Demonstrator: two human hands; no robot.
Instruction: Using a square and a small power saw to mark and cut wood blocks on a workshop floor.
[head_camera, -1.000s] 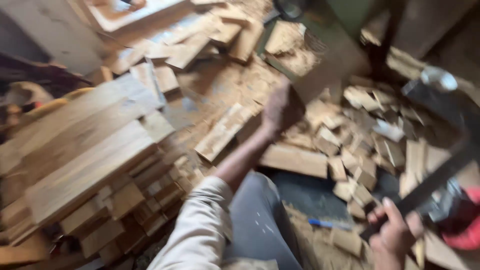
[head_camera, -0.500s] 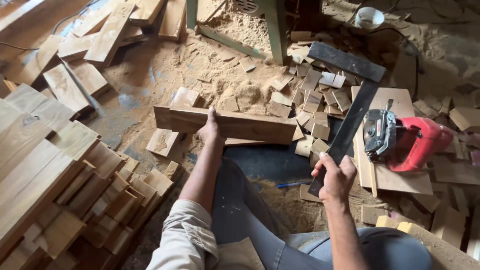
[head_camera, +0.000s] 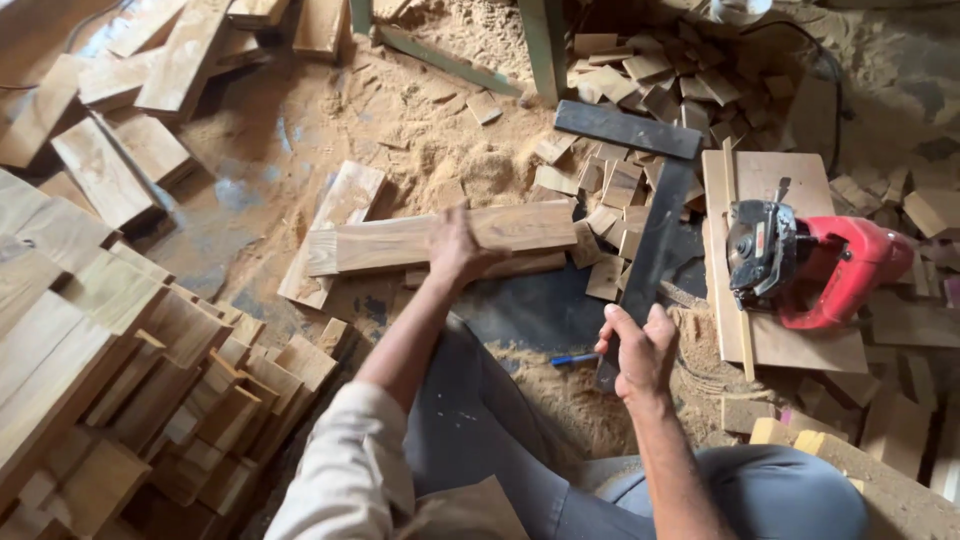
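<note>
My left hand (head_camera: 455, 250) grips a long wooden plank (head_camera: 400, 240) that lies crosswise over the sawdust floor in front of my knees. My right hand (head_camera: 637, 350) is closed around the lower end of a dark metal try square (head_camera: 655, 225), whose blade runs up and away to a crossbar near the offcuts. A blue pen (head_camera: 573, 358) lies on the floor just left of my right hand. Between both hands is a dark mat (head_camera: 530, 310).
A red circular saw (head_camera: 810, 265) rests on a board (head_camera: 790, 345) to the right. Stacked planks (head_camera: 90, 340) fill the left side. Small wood offcuts (head_camera: 640, 90) and sawdust (head_camera: 470, 160) spread ahead, around green metal legs (head_camera: 545, 45).
The view has swung from the plank stack to the floor ahead. My left hand has brought the plank down across the floor; my right hand keeps hold of the square.
</note>
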